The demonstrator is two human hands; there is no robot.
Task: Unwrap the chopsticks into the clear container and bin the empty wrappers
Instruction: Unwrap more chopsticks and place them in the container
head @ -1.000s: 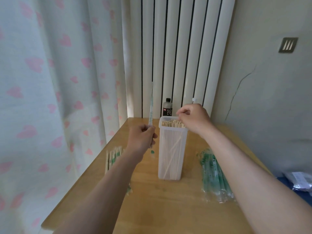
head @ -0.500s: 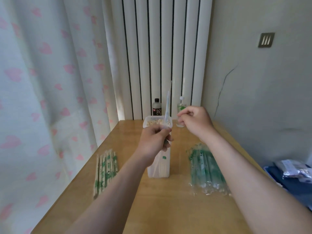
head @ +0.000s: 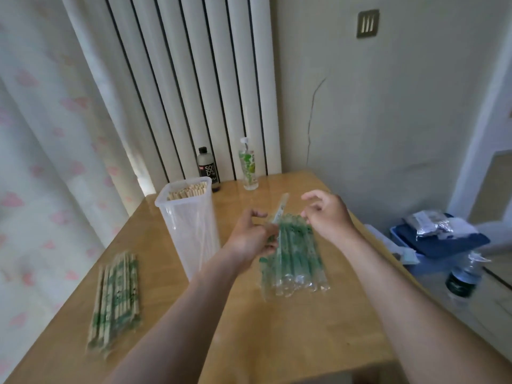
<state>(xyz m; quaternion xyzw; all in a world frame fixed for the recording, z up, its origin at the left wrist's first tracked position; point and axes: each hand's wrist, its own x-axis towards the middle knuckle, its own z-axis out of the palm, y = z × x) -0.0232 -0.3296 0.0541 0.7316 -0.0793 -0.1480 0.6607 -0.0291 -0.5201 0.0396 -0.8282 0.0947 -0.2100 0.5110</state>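
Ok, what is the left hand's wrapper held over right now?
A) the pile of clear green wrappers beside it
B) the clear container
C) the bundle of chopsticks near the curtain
A: the left hand holds the wrapper just above the pile of clear green wrappers, beside the clear container.

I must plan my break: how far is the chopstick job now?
Done: many bare chopsticks stand in the clear container. In hand: the left hand pinches one empty wrapper; the right hand is open. Left: the wrapped chopsticks, plus binning the wrapper heap.
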